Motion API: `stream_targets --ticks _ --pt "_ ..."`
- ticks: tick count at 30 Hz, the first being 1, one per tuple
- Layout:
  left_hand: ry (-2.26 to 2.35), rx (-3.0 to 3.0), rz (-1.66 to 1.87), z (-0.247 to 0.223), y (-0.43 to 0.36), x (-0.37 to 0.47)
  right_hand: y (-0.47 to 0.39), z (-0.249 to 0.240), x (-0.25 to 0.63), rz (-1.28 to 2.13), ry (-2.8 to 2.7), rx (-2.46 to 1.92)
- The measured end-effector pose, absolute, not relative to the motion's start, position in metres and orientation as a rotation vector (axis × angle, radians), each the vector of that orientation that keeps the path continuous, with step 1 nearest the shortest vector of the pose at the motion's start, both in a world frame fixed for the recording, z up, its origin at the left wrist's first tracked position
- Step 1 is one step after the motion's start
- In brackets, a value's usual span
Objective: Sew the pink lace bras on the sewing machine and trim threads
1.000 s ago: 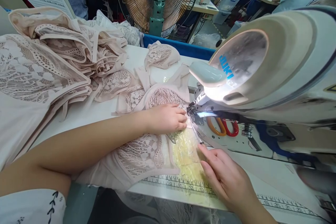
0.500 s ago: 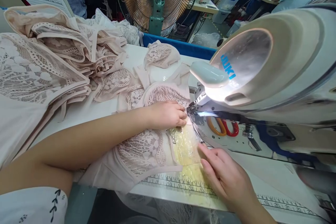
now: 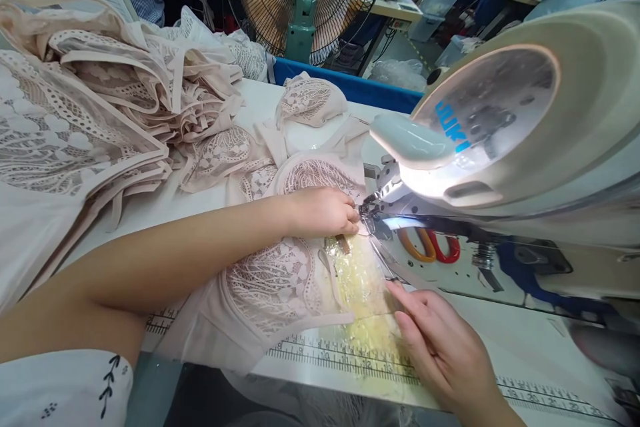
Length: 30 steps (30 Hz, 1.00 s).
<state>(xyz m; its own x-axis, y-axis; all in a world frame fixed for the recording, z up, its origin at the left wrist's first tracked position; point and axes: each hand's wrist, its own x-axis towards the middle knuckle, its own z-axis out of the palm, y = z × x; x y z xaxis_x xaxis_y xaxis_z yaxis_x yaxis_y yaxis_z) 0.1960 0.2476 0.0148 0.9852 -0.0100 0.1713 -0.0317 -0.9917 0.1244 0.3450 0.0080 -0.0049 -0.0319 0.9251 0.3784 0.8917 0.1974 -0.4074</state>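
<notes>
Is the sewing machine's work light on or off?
On: a bright white glow shows under the machine head, lighting the presser foot area beside the left hand.

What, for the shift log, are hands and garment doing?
Left hand on pale lace garment, beside presser foot. Right hand open, nearer camera. Scissor handles under sewing machine, untouched.

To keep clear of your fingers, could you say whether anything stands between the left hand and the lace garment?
Nothing visible does: the left hand lies on the lace garment, fingertips close beside the presser foot.
</notes>
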Motion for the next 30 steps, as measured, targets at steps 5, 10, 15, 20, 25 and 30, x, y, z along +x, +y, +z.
stream_targets --ticks 5,10,15,20,25,30 --pt "-0.135 3.05 0.003 0.022 0.251 0.198 0.007 -0.005 0.345 0.112 -1.92 -1.632" --pt "-0.082 3.021 -0.11 0.028 0.252 0.201 0.007 -0.001 0.345 0.161 -1.944 -1.596" --pt "-0.029 2.946 -0.002 0.025 0.257 0.203 0.006 -0.002 0.347 0.191 -1.966 -1.591" --pt "-0.03 2.95 -0.044 0.029 0.26 0.205 0.004 -0.004 0.345 0.223 -1.897 -1.603" --pt "0.045 2.892 -0.106 0.035 0.262 0.207 0.005 -0.003 0.343 0.237 -1.89 -1.604" --pt "0.039 2.914 -0.089 0.033 0.265 0.209 0.005 -0.003 0.345 0.23 -1.898 -1.587"
